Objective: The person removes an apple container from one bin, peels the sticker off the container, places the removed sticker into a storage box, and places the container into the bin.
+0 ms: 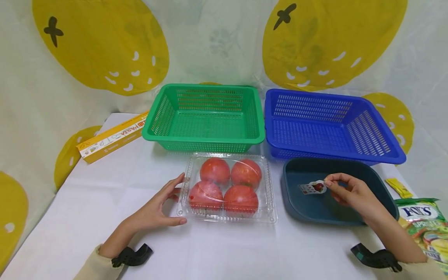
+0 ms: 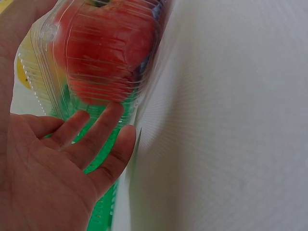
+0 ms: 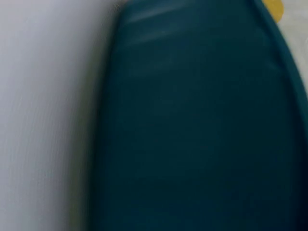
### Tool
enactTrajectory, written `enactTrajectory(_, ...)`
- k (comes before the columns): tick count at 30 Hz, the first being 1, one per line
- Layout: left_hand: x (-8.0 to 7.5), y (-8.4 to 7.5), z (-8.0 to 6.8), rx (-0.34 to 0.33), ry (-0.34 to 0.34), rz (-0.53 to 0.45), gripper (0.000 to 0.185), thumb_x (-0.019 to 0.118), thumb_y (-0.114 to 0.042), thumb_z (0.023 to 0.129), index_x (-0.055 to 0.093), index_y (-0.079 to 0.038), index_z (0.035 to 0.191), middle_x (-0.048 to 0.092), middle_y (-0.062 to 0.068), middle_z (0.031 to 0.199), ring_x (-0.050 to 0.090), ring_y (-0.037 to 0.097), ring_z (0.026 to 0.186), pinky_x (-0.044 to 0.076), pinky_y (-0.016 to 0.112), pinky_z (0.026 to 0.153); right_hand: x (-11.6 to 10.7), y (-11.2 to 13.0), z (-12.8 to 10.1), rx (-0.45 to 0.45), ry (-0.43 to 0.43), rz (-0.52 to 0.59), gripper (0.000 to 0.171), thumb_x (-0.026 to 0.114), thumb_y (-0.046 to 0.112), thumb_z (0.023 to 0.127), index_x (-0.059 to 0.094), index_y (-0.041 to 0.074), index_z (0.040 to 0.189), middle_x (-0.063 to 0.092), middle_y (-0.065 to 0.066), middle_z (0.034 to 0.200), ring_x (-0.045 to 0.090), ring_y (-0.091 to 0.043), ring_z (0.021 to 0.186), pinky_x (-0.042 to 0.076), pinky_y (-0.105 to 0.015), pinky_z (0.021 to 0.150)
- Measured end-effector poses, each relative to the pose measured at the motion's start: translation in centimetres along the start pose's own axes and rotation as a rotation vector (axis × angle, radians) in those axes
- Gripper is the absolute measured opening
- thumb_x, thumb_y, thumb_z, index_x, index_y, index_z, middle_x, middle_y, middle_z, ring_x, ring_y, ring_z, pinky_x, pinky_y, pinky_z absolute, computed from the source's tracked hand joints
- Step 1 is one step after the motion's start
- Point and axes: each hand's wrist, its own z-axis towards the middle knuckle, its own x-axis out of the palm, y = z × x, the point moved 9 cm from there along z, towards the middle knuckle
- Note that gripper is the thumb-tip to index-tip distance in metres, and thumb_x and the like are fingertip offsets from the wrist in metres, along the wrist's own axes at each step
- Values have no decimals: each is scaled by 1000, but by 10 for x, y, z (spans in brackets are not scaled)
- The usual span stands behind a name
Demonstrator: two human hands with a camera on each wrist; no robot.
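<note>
While the right hand [image 1: 351,192] pinches it, the white sticker [image 1: 312,188] shows 1 red fruit.

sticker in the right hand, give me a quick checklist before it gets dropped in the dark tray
1. Small white sticker with a red picture pinched by the right hand: ok.
2. Sticker held over the dark teal plastic tray: ok.
3. Tray floor free of other things: ok in the head view; the right wrist view is blurred.
4. Left hand steadying the clear plastic clamshell box of four red tomatoes: ok, straight fingers at its left edge.
5. Clamshell lid fully shut: cannot tell.
6. Sticker stuck to the fingers: cannot tell.
</note>
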Motion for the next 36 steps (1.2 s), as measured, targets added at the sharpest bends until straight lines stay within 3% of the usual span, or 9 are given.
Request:
enactTrajectory(6, 0, 1, 0, 24, 1, 18, 108, 87, -20, 73, 19, -16, 157, 33, 12, 152, 51, 22, 117, 48, 27, 96, -2, -6, 7, 1, 3, -28, 27, 52, 29, 102, 56, 3, 110, 55, -1, 75, 52, -15, 64, 48, -26, 56)
enactTrajectory(15, -1, 1, 1, 4, 6, 25, 108, 86, -21, 73, 18, -18, 157, 28, 10, 156, 49, 20, 121, 47, 29, 98, -4, -11, 12, 30, -19, -38, 37, 55, 30, 101, 53, -4, 114, 57, 1, 80, 55, -14, 66, 50, -26, 57)
enactTrajectory(28, 0, 3, -1, 7, 7, 9, 108, 86, -19, 73, 18, -19, 157, 29, 11, 155, 50, 18, 119, 47, 29, 98, -4, -5, 9, -13, -52, 60, 10, 58, 26, 99, 63, 18, 104, 58, 6, 80, 55, -15, 64, 49, -25, 55)
enactTrajectory(36, 2, 2, 0, 1, 11, 5, 108, 86, -20, 73, 18, -21, 157, 29, 9, 155, 50, 18, 120, 47, 30, 98, 13, 16, 0, -118, -12, 125, 11, 58, 16, 99, 64, 18, 108, 62, 5, 84, 58, -12, 65, 51, -24, 57)
